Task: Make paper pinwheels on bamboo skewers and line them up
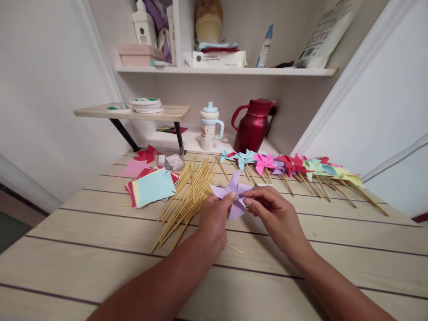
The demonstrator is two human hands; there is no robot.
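A lilac paper pinwheel (pixel 236 189) with pointed blades is held above the middle of the table. My left hand (pixel 216 216) grips it, the thumb pressed near its centre. On the other side, my right hand (pixel 272 207) pinches the pinwheel's right part between thumb and fingers. A thin stick (pixel 234 248) pokes out below my left hand; whether it joins the pinwheel is hidden. Left of my hands lies a loose heap of wooden sticks (pixel 187 196). Beyond my right hand, finished-looking pinwheels on sticks (pixel 294 166) lie in a row, in red, pink, blue, green and yellow.
A stack of coloured paper (pixel 155 187) lies left of the sticks, with a clear packet (pixel 172 161) behind it. A small raised shelf (pixel 100 112) carries rolls of tape (pixel 146 106). A cup (pixel 209 127) and a red thermos jug (pixel 253 127) stand at the back.
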